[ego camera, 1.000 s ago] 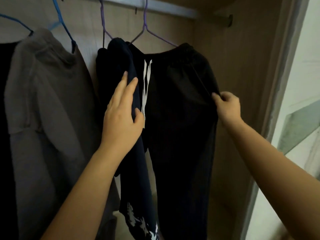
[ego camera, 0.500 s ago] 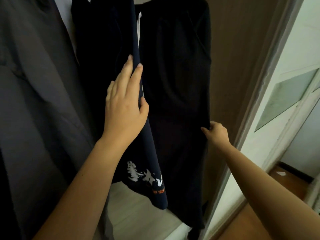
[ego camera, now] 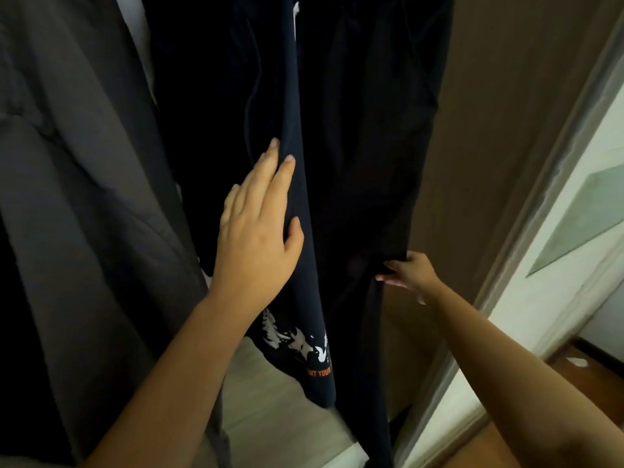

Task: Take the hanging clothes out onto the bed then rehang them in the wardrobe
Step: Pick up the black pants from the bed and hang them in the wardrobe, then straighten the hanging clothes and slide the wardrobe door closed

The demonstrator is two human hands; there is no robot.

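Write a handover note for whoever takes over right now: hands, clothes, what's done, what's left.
Left hand: open, fingers flat against the navy printed garment.
Right hand: pinches the side edge of the black trousers.
Both garments hang in the wardrobe, next to a grey garment. Hangers and bed are out of view.
Done: unclear whether these are rehung or not yet removed.
Left: probably check the bed before deciding.
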